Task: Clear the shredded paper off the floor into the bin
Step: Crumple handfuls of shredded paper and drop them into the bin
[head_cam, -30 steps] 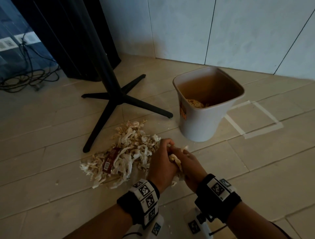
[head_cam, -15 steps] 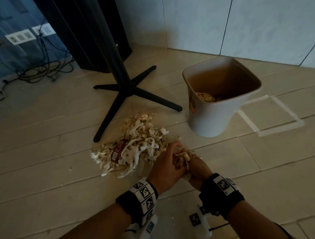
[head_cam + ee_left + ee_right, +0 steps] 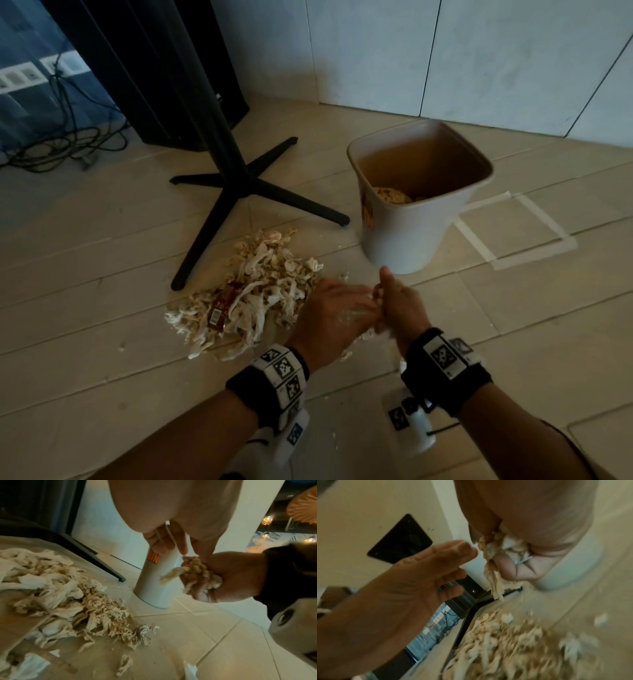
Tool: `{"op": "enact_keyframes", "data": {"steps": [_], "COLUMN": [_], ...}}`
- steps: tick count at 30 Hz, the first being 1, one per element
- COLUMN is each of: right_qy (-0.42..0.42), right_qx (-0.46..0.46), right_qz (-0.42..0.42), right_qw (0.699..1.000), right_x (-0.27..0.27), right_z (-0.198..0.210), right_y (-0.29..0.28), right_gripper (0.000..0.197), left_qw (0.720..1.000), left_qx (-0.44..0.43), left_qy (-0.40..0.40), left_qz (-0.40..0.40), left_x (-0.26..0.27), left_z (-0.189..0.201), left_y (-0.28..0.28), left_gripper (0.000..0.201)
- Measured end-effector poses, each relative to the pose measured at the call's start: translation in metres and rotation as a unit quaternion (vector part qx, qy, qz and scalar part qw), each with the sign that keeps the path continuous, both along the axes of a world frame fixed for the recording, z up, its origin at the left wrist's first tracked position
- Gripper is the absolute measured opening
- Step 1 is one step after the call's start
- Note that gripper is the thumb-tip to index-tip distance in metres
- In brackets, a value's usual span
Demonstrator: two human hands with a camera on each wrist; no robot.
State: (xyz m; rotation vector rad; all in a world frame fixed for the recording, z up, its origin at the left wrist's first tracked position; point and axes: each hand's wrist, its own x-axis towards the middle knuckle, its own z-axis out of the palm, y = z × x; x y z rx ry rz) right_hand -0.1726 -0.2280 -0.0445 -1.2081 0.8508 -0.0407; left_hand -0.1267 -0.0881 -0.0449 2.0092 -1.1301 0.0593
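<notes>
A heap of shredded paper point(image 3: 260, 287) point(image 3: 72, 601) point(image 3: 513, 649) lies on the tiled floor, left of both hands. The white bin point(image 3: 411, 219) point(image 3: 157, 581) stands just beyond the hands, with some shreds at its bottom. My right hand point(image 3: 394, 301) point(image 3: 231, 577) grips a clump of shredded paper point(image 3: 193, 572) point(image 3: 498, 553) a little above the floor, in front of the bin. My left hand point(image 3: 342, 305) point(image 3: 428, 574) is beside it with straight fingers, nearly touching the clump and holding nothing.
A black cross-shaped table base point(image 3: 239, 185) stands behind the heap, one leg ending near the bin. A red wrapper point(image 3: 222, 305) lies in the heap. Loose scraps point(image 3: 125, 665) dot the floor near my wrists. A tape square point(image 3: 513, 233) marks the floor right of the bin. Cables point(image 3: 61, 147) lie far left.
Both hands were cupped together round the clump. Now my left hand has spread its fingers and come off it, while my right hand keeps hold.
</notes>
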Motion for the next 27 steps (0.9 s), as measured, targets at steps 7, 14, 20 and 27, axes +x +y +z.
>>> {"op": "enact_keyframes", "data": {"steps": [7,14,20,27], "right_qy": [-0.087,-0.210,-0.165,-0.015], "right_qx": [-0.195,-0.334,-0.387,-0.478], "right_qz": [-0.012,-0.042,0.049,0.190], "right_qw": [0.977,0.918,0.906,0.858], "right_x": [0.005,0.047,0.093,0.106], "right_z": [0.085,0.163,0.167,0.146], "right_y": [-0.045,-0.078,-0.108,-0.114], "right_gripper": [0.053,0.057,0.040,0.060], "left_qw": [0.991,0.957,0.901,0.881], "left_qx": [0.041,0.220,0.410,0.465], "left_qy": [0.043,0.096,0.128,0.078], "left_qz": [0.117,0.162,0.064,0.046], "left_x": [0.043,0.090,0.111,0.131], "left_z": [-0.015,-0.037,-0.049,-0.058], "left_y": [0.025,0.042,0.032,-0.005], "left_gripper": [0.015,0.024,0.066,0.077]}}
